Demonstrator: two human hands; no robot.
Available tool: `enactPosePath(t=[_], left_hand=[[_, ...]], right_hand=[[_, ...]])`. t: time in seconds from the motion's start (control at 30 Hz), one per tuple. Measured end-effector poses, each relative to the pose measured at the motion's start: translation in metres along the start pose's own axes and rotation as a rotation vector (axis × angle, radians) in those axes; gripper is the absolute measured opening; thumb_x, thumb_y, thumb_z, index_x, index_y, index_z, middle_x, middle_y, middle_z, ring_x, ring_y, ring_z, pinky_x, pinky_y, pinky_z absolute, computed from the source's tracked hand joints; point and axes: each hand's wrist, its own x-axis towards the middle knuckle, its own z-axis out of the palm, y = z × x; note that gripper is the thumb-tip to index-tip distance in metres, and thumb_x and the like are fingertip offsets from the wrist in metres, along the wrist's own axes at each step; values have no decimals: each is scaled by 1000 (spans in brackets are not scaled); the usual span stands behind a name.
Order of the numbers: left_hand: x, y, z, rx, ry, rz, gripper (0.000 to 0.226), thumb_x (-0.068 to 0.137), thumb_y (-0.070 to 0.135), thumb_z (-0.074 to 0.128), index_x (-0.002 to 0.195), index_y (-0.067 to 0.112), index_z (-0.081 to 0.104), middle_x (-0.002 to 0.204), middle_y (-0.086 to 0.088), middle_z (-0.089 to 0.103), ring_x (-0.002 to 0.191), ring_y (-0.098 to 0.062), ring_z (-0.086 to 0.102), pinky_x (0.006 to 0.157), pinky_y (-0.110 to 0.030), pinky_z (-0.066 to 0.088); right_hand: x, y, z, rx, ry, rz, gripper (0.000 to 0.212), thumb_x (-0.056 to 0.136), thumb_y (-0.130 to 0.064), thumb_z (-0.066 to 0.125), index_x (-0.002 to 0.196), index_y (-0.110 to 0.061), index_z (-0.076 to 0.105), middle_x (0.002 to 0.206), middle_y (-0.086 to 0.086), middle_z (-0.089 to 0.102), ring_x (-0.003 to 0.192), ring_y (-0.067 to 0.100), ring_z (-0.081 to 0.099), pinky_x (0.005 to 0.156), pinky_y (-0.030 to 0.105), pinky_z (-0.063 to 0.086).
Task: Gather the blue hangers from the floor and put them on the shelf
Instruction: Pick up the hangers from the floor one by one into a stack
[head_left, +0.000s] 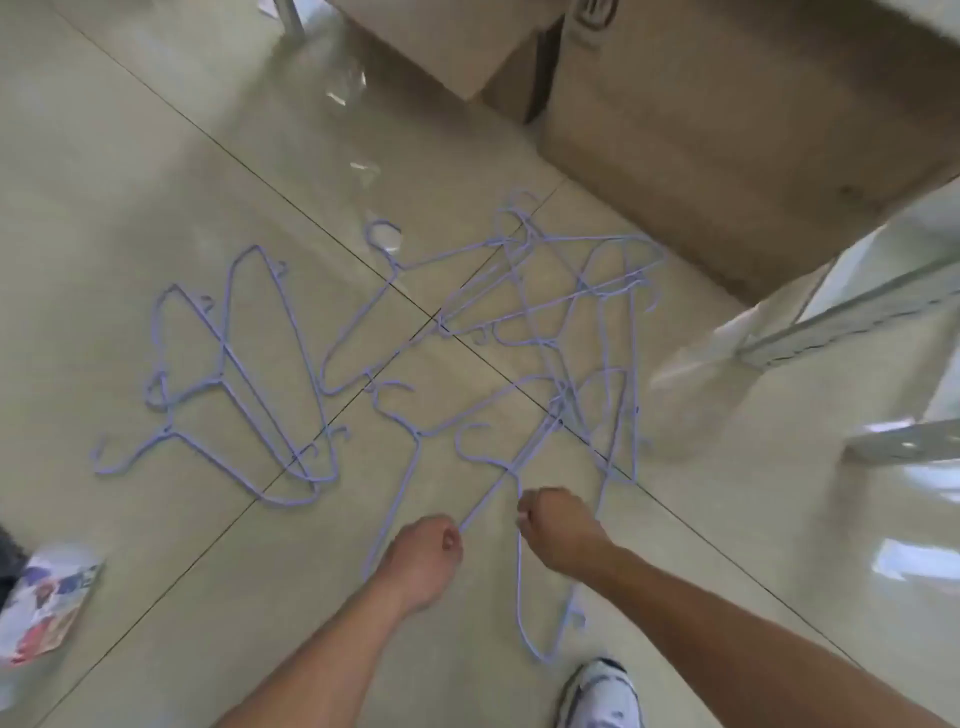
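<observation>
Several thin blue hangers lie tangled on the pale tiled floor, one pile at the left (244, 384) and a denser pile at the centre right (566, 306). My left hand (423, 564) is closed around the lower bar of a hanger (498, 480) whose hook curls up near the middle. My right hand (558, 527) is closed on a thin blue hanger wire (521, 597) that hangs down towards my shoe. Both hands sit low in the view, just in front of the piles. A metal shelf frame (852, 312) shows at the right edge.
Large cardboard boxes (727, 130) stand at the back right, close to the hangers. A colourful printed packet (49, 603) lies at the lower left. My white shoe (605, 693) stands at the bottom edge. Clear plastic wrap (348, 83) lies near the boxes.
</observation>
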Motion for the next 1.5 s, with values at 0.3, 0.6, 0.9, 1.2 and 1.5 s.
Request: enactPosePath(t=[0.3,0.6,0.9,1.2,1.5], left_hand=[[92,-12,34,-41,127,88,20,84,21,52,90,17,71,97,-3,76,93,-20,69,80,-28,51],[79,-14,19,-187,159,114,20,84,8,54,89,15,72,84,-2,72,76,-17,64,74,-25,49],[70,-14,-23,-319,182,66,17,87,7,55,89,17,68,84,-4,72,73,-19,67,58,-20,46],[45,4,-99,-802,327,140,17,94,11,54,89,7,69,80,-11,68,66,-22,64,67,-33,52],[25,2,-95,-867,229,132,16,94,15,55,93,6,68,79,-8,67,66,-20,63,64,-29,53]], right_hand=[[99,18,47,-237,299,-87,16,75,-11,77,81,-12,63,90,8,57,64,31,65,46,35,38],[54,10,29,-174,468,-282,13,87,-12,67,82,-14,54,77,4,56,62,26,59,48,33,39],[-36,-26,-52,394,678,-360,12,99,-21,53,88,-18,56,65,-8,50,62,14,45,58,26,34],[-64,-70,-94,801,608,-465,14,95,-14,61,82,-16,64,70,10,70,57,24,65,59,40,56],[-19,-34,-87,1168,461,-277,20,99,-2,53,83,-6,65,74,6,68,52,12,61,66,38,57]])
